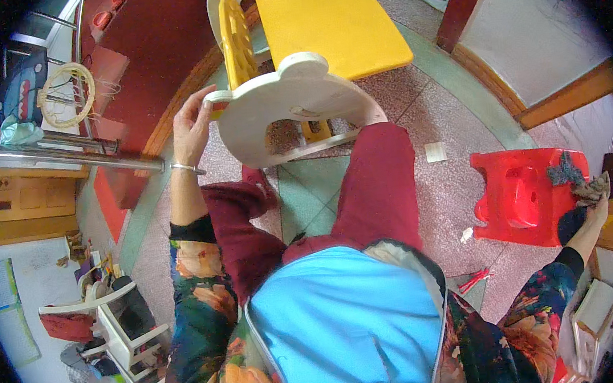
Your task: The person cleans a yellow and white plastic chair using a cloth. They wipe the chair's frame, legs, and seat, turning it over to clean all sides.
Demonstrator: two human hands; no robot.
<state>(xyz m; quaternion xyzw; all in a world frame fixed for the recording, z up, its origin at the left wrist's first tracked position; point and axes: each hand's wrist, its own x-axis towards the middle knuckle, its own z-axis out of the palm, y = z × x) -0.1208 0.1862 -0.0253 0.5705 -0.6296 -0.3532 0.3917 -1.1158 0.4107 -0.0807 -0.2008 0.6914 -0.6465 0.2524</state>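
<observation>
My left hand [192,124] grips the upper left edge of the white side panel [256,114] of a small chair, which has a yellow backrest [238,39] and a broad yellow board [330,22] beyond it. A bracelet circles my left wrist. Out at the far right, my right hand [598,200] holds a crumpled brownish cloth [592,189] over the edge of a red plastic stool [551,208]. A dark grey cloth [565,169] lies on that stool, beside the brownish one.
Metal railings [73,154] with a woven ring [66,96] hanging on them stand at left. A white chair [114,339] is at lower left. On the speckled floor lie a pale paper square [435,152], a white scrap [466,235] and red strips [474,281]. A doorway frame [485,77] rises at upper right.
</observation>
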